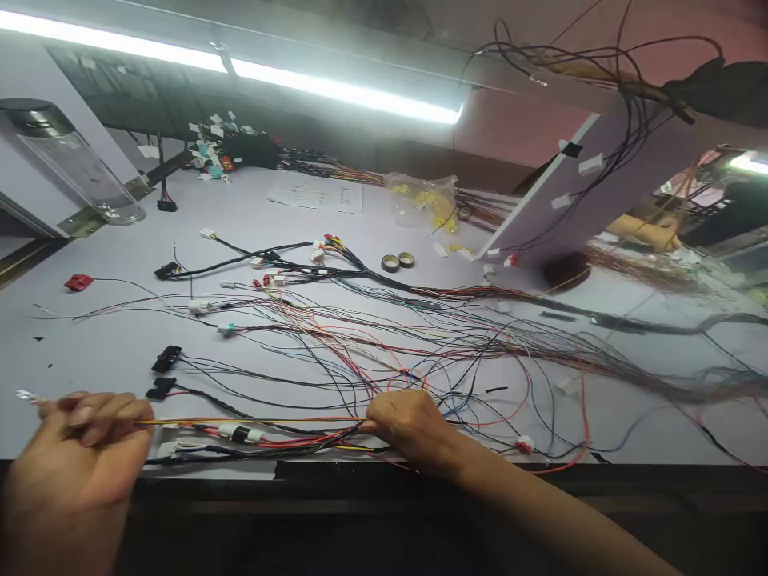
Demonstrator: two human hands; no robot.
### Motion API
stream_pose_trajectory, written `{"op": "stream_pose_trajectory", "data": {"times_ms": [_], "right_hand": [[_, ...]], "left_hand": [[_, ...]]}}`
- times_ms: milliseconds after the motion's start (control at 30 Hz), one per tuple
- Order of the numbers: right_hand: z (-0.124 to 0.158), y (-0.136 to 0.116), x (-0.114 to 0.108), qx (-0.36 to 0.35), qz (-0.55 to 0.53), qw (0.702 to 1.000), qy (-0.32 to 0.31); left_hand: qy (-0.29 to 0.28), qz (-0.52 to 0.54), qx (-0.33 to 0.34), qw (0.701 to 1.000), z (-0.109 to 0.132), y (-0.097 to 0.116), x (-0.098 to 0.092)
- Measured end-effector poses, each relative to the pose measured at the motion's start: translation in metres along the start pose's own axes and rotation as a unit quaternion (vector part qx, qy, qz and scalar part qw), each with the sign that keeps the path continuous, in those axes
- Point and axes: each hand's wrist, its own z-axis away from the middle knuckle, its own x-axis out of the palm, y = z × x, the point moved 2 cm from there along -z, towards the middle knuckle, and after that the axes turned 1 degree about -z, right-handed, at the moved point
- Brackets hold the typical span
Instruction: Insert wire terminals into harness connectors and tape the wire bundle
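A pair of yellow and orange wires (258, 421) runs taut between my two hands near the table's front edge. My left hand (90, 440) is closed around their left end, and a small white connector (25, 395) sticks out past its fingers. My right hand (408, 424) is closed in a fist on the wires, with a darker bundle meeting it. Just under the taut wires lie a white connector with a black band (240, 434) and another white connector (171, 450). Black connectors (166, 358) rest behind them.
Loose wires (420, 352) spread across the table toward the right. A black-taped harness (390, 282) lies farther back, near two tape rolls (398, 262). Behind are a paper sheet (315, 194), a bag of yellow parts (423, 200) and a clear bottle (78, 164). A slanted panel (558, 192) stands right.
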Motion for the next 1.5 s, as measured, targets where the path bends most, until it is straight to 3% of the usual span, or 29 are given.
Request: {"op": "stream_pose_trajectory", "data": {"times_ms": [100, 333, 533, 633, 733, 900, 1100, 1267, 1367, 1500], "right_hand": [[0.01, 0.003, 0.011, 0.0, -0.001, 1.0, 0.016], [0.024, 0.006, 0.024, 0.006, -0.025, 1.0, 0.007], [0.017, 0.001, 0.008, 0.026, -0.036, 0.998, -0.052], [0.003, 0.0, -0.005, 0.042, -0.085, 0.993, -0.074], [-0.017, 0.003, -0.015, 0.049, -0.124, 0.99, -0.041], [-0.057, 0.019, -0.014, 0.084, -0.082, 0.993, -0.006], [-0.107, 0.041, 0.004, 0.135, 0.016, 0.99, -0.038], [-0.136, 0.032, 0.023, 0.178, 0.076, 0.976, -0.095], [-0.141, 0.02, 0.036, 0.159, 0.091, 0.977, -0.108], [-0.139, 0.012, 0.054, 0.079, 0.089, 0.985, -0.126]], "left_hand": [[-0.061, 0.012, 0.026, 0.998, -0.004, -0.015, -0.005], [-0.045, -0.025, 0.04, 0.998, 0.0, -0.023, 0.0], [-0.051, -0.083, 0.059, 0.993, 0.011, -0.018, 0.013], [-0.061, -0.091, 0.033, 0.994, 0.018, -0.023, 0.018], [-0.068, -0.08, 0.006, 0.994, 0.022, -0.03, 0.02], [-0.032, -0.074, -0.004, 0.997, 0.025, -0.034, 0.019], [-0.043, -0.082, -0.009, 0.996, 0.025, -0.04, 0.016], [-0.046, -0.082, -0.022, 0.995, 0.026, -0.045, 0.016], [-0.06, -0.093, -0.005, 0.994, 0.031, -0.049, 0.017], [-0.072, -0.143, 0.048, 0.986, 0.048, -0.065, 0.016]]}}
